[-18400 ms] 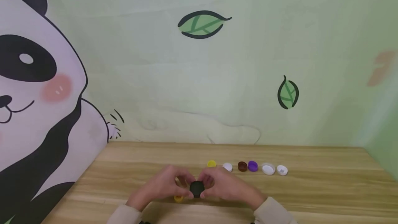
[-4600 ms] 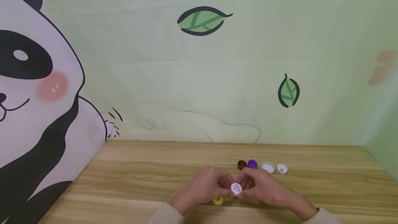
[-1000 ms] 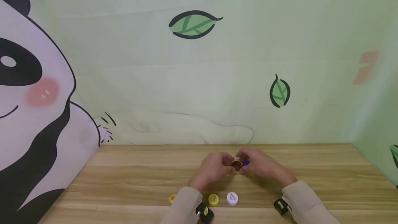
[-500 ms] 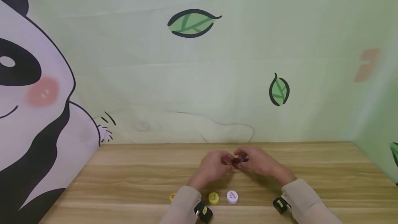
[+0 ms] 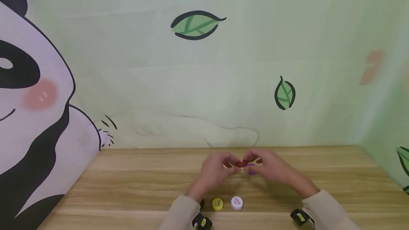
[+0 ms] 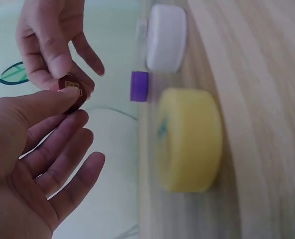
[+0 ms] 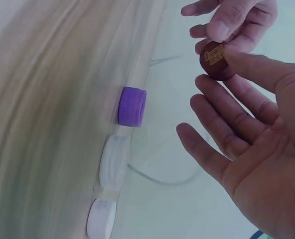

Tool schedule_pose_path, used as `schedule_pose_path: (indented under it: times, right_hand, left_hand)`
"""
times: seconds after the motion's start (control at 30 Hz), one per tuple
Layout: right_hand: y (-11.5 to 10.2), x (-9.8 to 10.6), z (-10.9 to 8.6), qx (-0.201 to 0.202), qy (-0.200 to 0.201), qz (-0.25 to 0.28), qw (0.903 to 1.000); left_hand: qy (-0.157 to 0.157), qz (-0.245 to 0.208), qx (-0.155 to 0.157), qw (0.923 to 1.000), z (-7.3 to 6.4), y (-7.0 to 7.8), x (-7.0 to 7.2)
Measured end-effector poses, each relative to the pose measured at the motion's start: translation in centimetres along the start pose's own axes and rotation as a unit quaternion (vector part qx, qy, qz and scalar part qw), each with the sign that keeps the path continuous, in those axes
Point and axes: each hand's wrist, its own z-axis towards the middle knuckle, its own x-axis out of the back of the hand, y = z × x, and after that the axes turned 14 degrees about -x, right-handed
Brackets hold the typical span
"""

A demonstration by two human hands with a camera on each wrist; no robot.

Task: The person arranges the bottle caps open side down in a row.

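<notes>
Both hands hold a dark red bottle cap (image 5: 241, 164) between them, lifted above the tabletop at the far side. My left hand (image 5: 214, 169) pinches it from the left with thumb and fingers. From the other side my right hand (image 5: 270, 166) pinches it too, its other fingers spread loosely. The cap's gold-printed top (image 7: 215, 57) shows in the right wrist view, tilted on its edge. Below the hands a purple cap (image 7: 132, 107) stands on the table, partly covered by the right hand in the head view.
In a front row lie a yellow cap (image 5: 218, 204) and a white cap (image 5: 236, 203) with printed top. A black one (image 5: 202, 203) and another yellow one (image 5: 174, 201) peek out around the left sleeve. Beyond the purple cap sit two white caps (image 7: 113, 162). A panda-printed wall backs the table.
Earlier the hands held a black cap, later the white printed one, which now lies in the front row. Within the last second the dark red cap rose off the table and was turned over.
</notes>
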Motion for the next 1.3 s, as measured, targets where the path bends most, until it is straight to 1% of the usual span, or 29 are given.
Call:
schedule_pose_path:
  times: [0.17,0.27,0.37,0.47,0.6,0.73,0.8,0.9,1.03,1.13,1.3]
  right_hand:
    - [0.0,0.0,-1.2,0.004,-0.014,0.030,0.9994]
    - [0.2,0.0,-1.7,0.003,-0.019,0.044,0.9988]
    - [0.5,0.0,-2.2,0.007,-0.030,0.065,0.9974]
    - [0.7,-0.1,-2.6,0.013,-0.044,0.089,0.9949]
    - [1.0,-0.1,-3.1,0.014,-0.061,0.109,0.9920]
    - [1.1,0.0,-3.5,0.000,-0.073,0.102,0.9922]
    - [1.1,0.1,-3.7,-0.012,-0.083,0.095,0.9919]
    - [1.1,0.3,-3.9,-0.026,-0.109,0.094,0.9892]
    - [1.3,0.3,-4.0,-0.037,-0.141,0.101,0.9841]
    - [1.5,0.2,-4.1,-0.036,-0.145,0.094,0.9844]
    - [1.8,0.1,-4.2,-0.037,-0.142,0.074,0.9864]
  left_hand:
    - [-0.009,-0.033,-0.004,0.9994,-0.6,1.1,0.0]
    - [-0.010,-0.040,-0.010,0.9991,-1.1,1.6,-0.1]
    - [-0.012,-0.037,-0.027,0.9989,-1.4,2.0,-0.4]
    - [-0.020,-0.028,-0.045,0.9984,-1.8,2.4,-0.5]
    - [-0.044,-0.003,-0.046,0.9980,-2.1,2.8,-0.6]
    - [-0.064,0.020,-0.045,0.9967,-2.1,3.1,-0.7]
    - [-0.073,0.023,-0.045,0.9961,-2.0,3.1,-0.8]
    - [-0.087,0.014,-0.037,0.9954,-2.0,3.0,-0.9]
    - [-0.103,-0.013,-0.015,0.9944,-2.0,3.0,-1.2]
    - [-0.116,-0.020,-0.007,0.9931,-1.9,3.0,-1.4]
    - [-0.137,-0.005,-0.019,0.9904,-1.9,2.9,-1.6]
